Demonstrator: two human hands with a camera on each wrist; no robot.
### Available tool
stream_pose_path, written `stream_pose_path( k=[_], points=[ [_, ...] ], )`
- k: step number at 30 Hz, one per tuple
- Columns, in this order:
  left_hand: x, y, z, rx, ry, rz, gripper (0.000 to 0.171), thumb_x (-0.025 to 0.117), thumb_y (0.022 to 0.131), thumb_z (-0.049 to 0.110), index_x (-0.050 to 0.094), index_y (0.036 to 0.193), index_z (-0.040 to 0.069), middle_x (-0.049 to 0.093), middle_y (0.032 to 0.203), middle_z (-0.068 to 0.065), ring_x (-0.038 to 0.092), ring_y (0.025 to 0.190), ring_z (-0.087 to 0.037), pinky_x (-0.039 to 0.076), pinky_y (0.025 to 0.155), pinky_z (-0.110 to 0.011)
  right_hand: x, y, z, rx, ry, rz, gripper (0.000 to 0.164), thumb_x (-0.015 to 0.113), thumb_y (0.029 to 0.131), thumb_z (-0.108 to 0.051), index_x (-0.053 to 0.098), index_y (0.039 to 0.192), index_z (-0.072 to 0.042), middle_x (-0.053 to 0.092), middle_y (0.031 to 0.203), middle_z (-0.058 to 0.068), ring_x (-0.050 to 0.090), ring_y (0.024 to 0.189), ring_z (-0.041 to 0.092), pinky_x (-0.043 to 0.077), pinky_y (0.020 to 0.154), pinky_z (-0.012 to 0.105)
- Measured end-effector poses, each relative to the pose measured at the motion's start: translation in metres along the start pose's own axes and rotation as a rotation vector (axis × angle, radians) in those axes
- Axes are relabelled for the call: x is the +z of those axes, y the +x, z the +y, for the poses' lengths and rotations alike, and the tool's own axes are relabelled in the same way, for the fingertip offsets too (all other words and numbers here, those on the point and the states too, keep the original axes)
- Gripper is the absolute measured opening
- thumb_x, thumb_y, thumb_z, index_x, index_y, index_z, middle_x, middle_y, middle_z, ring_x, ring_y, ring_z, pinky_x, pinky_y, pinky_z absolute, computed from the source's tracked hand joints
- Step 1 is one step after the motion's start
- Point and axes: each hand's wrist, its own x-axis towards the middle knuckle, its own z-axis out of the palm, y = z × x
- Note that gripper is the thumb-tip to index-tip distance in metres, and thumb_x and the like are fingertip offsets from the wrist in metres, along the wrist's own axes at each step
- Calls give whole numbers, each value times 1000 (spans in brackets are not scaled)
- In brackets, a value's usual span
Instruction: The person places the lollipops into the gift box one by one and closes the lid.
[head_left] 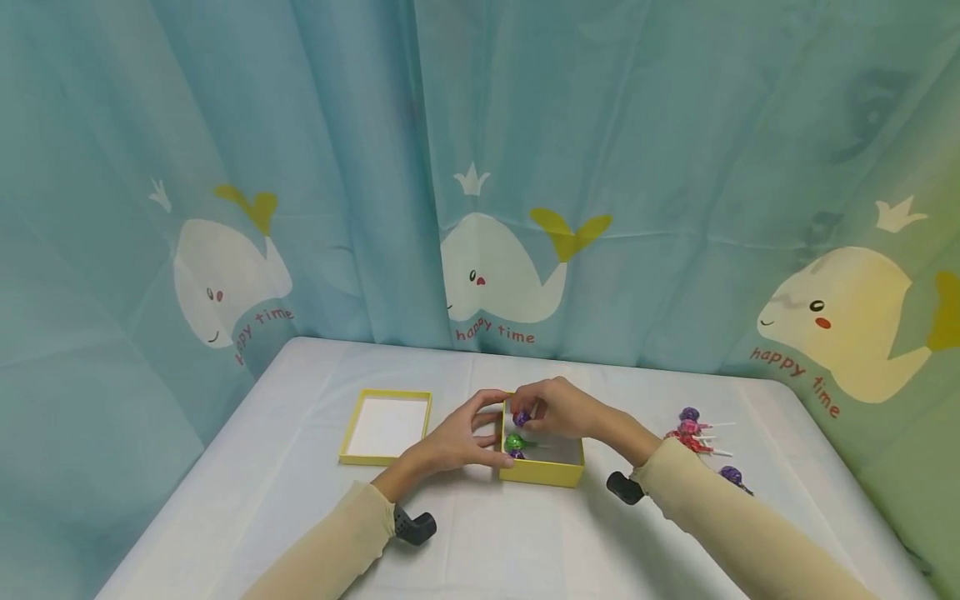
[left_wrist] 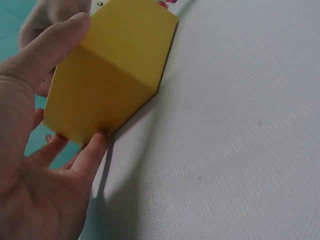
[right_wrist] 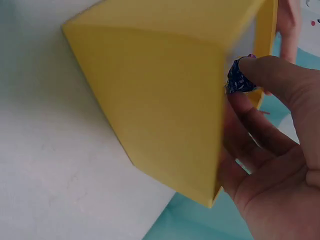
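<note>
A yellow box [head_left: 542,474] with a grey inside stands uncovered on the white table. My left hand [head_left: 452,439] grips its left side, thumb at the near corner and fingers spread along the wall. Inside the box, my right hand [head_left: 561,408] pinches a purple-wrapped lollipop [head_left: 522,419] between thumb and fingers. In the right wrist view the dark blue-purple wrapper [right_wrist: 240,77] shows under the thumb, just beyond the box rim. A green lollipop [head_left: 514,442] lies in the box with another purple lollipop [head_left: 517,455] nearer its front wall.
Left of the box lies its yellow-rimmed lid [head_left: 388,427], white inside facing up. To the right is a cluster of lollipops, purple [head_left: 689,413], pink [head_left: 691,427] and red [head_left: 690,442]. A separate purple lollipop [head_left: 731,475] lies nearer, by the right sleeve. A whale-print curtain [head_left: 360,250] hangs behind the table.
</note>
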Motion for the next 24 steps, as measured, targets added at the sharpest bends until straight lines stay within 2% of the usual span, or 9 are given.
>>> stream_pose_path(
  k=[5, 13, 24],
  points=[
    [1, 1, 0, 10, 3, -2, 92, 89, 80, 7, 35, 154, 17, 31, 162, -4, 34, 150, -31, 49, 111, -36, 7, 0, 1, -16, -30, 6, 21, 76, 88, 5, 73, 107, -3, 73, 97, 4, 67, 82, 11, 63, 73, 26],
    [1, 0, -2, 2, -2, 3, 92, 89, 79, 6, 35, 154, 15, 32, 162, -6, 34, 150, -31, 49, 110, -35, 18, 0, 3, 16, -74, 5, 18, 77, 87, 4, 73, 101, -6, 74, 93, 4, 68, 82, 13, 59, 71, 21],
    [1, 1, -3, 7, 5, 4, 90, 89, 80, 5, 36, 153, 16, 33, 161, -5, 35, 149, -30, 50, 110, -35, 23, 3, 7, 39, -83, -9, 18, 76, 90, 1, 74, 107, -6, 75, 97, 5, 68, 83, 12, 58, 73, 19]
  ],
)
